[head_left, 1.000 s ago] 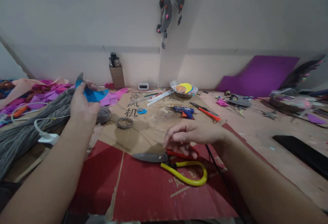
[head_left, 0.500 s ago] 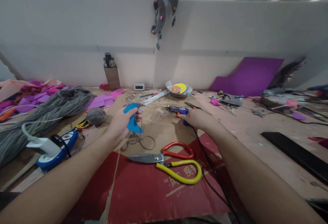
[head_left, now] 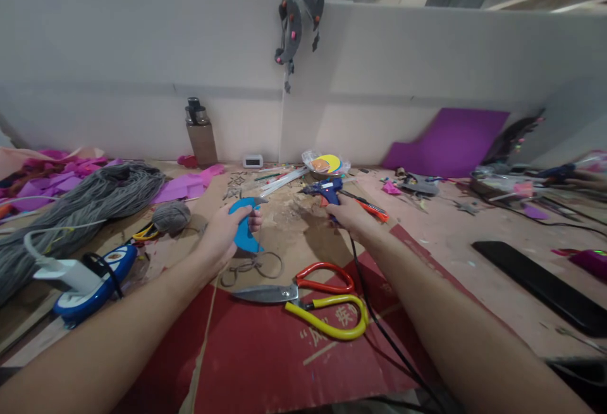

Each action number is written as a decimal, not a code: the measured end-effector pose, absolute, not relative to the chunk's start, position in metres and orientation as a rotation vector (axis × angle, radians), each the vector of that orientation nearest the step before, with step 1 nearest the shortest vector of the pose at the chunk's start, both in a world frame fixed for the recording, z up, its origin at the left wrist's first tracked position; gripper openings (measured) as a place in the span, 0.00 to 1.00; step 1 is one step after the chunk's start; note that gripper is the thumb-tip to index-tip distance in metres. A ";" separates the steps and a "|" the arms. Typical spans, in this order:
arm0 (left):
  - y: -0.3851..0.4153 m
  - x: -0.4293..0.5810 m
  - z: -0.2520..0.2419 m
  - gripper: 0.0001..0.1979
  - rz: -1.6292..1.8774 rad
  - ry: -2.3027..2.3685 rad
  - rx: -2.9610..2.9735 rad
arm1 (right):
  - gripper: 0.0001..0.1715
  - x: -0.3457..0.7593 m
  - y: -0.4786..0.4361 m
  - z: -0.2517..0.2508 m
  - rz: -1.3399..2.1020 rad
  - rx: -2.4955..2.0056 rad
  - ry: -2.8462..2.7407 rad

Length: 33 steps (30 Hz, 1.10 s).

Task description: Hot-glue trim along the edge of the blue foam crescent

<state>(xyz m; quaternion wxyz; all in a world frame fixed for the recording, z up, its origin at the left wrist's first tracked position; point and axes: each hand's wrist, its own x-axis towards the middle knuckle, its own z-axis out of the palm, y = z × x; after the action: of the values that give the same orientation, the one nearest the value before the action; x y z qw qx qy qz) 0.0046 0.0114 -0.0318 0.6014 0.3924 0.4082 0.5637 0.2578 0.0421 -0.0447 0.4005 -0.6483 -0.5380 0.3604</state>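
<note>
My left hand [head_left: 226, 227] is closed on a curved blue cut-out piece [head_left: 244, 223], held just above the cardboard sheet [head_left: 284, 224]. My right hand [head_left: 348, 215] grips the handle of a blue glue gun [head_left: 326, 191], raised off the table with its nozzle pointing left and its black cord [head_left: 370, 313] trailing toward me. Large scissors [head_left: 303, 297] with one red and one yellow handle lie shut on the red part of the cardboard, between my forearms. A loop of grey yarn [head_left: 258, 265] lies under my left hand.
A grey yarn bundle [head_left: 80, 202] and a yarn ball [head_left: 171, 215] lie left, near pink scraps [head_left: 184, 184]. A white charger [head_left: 61, 272] rests on a blue device [head_left: 95, 275]. At the back stand a bottle [head_left: 200, 136], a bowl [head_left: 327, 167], an orange cutter [head_left: 372, 208] and a purple sheet [head_left: 446, 142].
My left hand brought the blue piece from the far left to the middle. My right hand left the scissors, reached forward, took the glue gun and lifted it.
</note>
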 end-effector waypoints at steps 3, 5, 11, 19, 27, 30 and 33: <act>0.014 0.005 -0.036 0.07 1.321 0.965 0.933 | 0.11 0.243 0.035 -0.040 0.927 -1.504 -1.314; 0.016 0.005 -0.036 0.06 1.327 0.959 0.951 | 0.12 0.235 0.030 -0.035 0.927 -1.434 -1.299; 0.027 0.003 -0.027 0.02 1.360 1.010 0.862 | 0.16 0.220 0.010 -0.020 0.893 -1.163 -1.473; 0.041 0.026 -0.017 0.03 1.330 0.994 0.794 | 0.13 0.213 -0.007 -0.021 0.817 -1.049 -1.657; 0.027 0.039 -0.047 0.04 1.393 0.978 0.724 | 0.15 0.210 -0.014 -0.026 0.647 -1.071 -1.783; 0.026 0.037 -0.056 0.03 1.371 0.942 0.728 | 0.16 0.205 -0.021 -0.024 0.598 -1.117 -1.837; 0.027 0.036 -0.058 0.03 1.348 0.912 0.731 | 0.17 0.203 -0.021 -0.026 0.590 -1.129 -1.849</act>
<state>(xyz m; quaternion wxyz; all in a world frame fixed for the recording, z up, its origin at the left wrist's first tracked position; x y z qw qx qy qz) 0.0361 0.0271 -0.0579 0.6278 0.3190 0.3977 0.5882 0.2029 -0.0205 -0.0258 0.4333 -0.4533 -0.7420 0.2370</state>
